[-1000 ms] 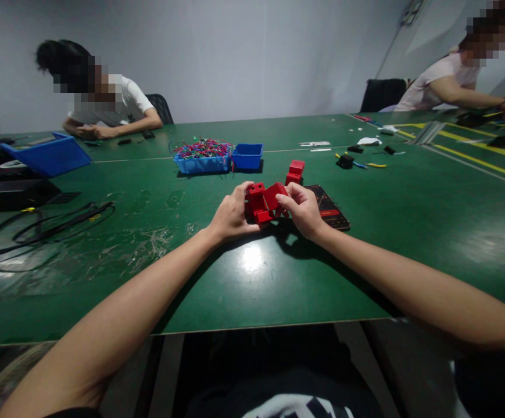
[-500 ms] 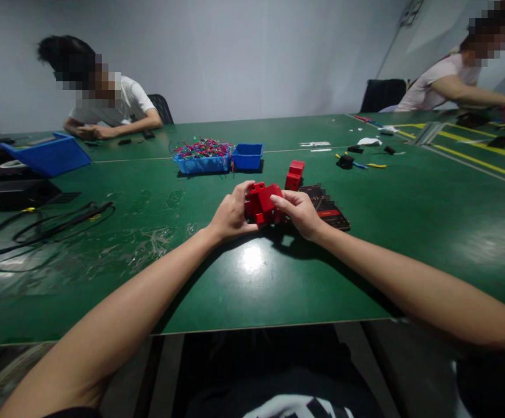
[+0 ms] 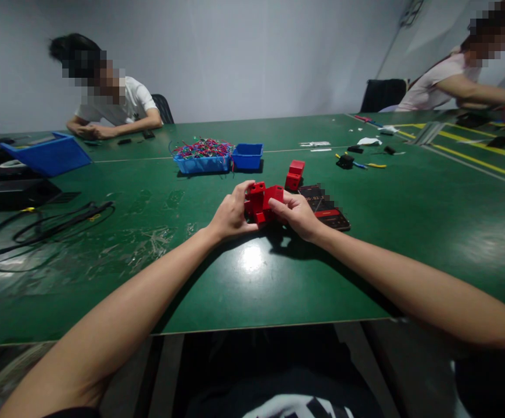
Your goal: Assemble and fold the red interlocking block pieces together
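My left hand [image 3: 230, 215] is closed on a red block piece [image 3: 257, 200] with small round holes, its fingers over the top and its thumb below. My right hand [image 3: 300, 216] pinches another red block piece [image 3: 275, 194], which is held right against the first. Whether the two are joined, I cannot tell. Just beyond the right hand, a separate red block piece [image 3: 294, 174] rests on the green table [image 3: 252, 296]. A dark phone [image 3: 334, 219] with a timer display lies beside the right hand, partly covered by it.
A blue bin of tangled coloured wires [image 3: 204, 162] stands beside a smaller blue bin [image 3: 247, 157]. Black cables [image 3: 60, 226] and a tilted blue tray [image 3: 52, 154] are at left. A tool with blue-and-yellow handles [image 3: 359, 164] lies at right. Two people sit across the table.
The red block piece in my right hand has turned slightly and shifted, with the right thumb moving a little left and down. My left hand stays in place. The left co-worker leaned slightly rightward.
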Demonstrator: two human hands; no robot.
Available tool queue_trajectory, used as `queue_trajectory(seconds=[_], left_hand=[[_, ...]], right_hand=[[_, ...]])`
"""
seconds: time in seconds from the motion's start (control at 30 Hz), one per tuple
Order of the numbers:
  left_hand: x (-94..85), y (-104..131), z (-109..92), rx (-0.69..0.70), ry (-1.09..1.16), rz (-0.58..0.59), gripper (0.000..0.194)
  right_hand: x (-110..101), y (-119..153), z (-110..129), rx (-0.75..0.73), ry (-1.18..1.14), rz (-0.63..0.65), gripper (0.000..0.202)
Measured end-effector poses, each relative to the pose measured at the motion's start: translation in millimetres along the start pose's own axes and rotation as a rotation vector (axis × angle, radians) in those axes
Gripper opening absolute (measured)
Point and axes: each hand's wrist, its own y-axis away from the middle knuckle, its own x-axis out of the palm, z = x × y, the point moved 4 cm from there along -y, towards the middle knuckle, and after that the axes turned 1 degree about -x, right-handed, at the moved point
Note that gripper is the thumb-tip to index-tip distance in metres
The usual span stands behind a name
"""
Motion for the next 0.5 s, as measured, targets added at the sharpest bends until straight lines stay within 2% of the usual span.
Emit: queue_trajectory(seconds=[0.17, 0.5], left_hand=[[0.1, -0.2, -0.1, 0.022, 0.029, -0.008, 0.096], [-3.4, -2.1, -5.8, 0.046, 0.076, 0.005, 0.093]], right_hand=[[-0.9, -0.9, -2.7, -0.01, 0.005, -0.001, 0.053], [-3.9, -2.2, -2.9, 0.001, -0.057, -0.065, 0.047]])
